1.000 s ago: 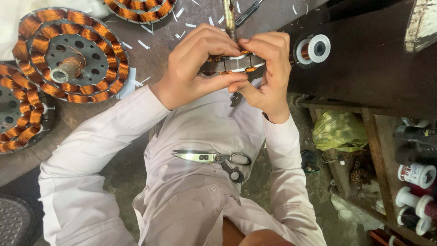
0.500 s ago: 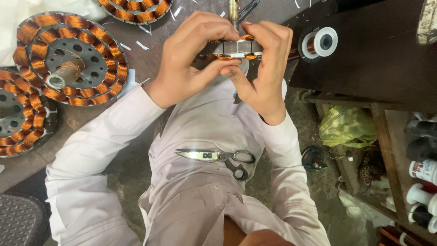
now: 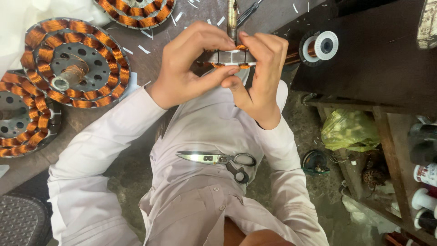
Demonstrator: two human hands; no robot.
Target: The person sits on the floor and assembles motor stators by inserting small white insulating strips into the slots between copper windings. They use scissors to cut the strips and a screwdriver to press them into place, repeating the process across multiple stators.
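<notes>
Both hands hold a small metal stator core with copper windings, raised above my lap near the top middle of the view. My left hand grips its left end with fingers curled over the top. On the other end, my right hand pinches it, thumb underneath. A metal shaft sticks up just behind the core. Steel scissors with dark handles lie shut on my lap.
Three large round stators wound with copper coils lie on the floor at left and top. A spool of copper wire sits on a dark wooden table at right. A yellow plastic bag and thread spools lie beneath.
The view has shifted slightly, so the hands and core sit a little higher in frame. My fingers have closed tighter around the core; the scissors stay on my lap.
</notes>
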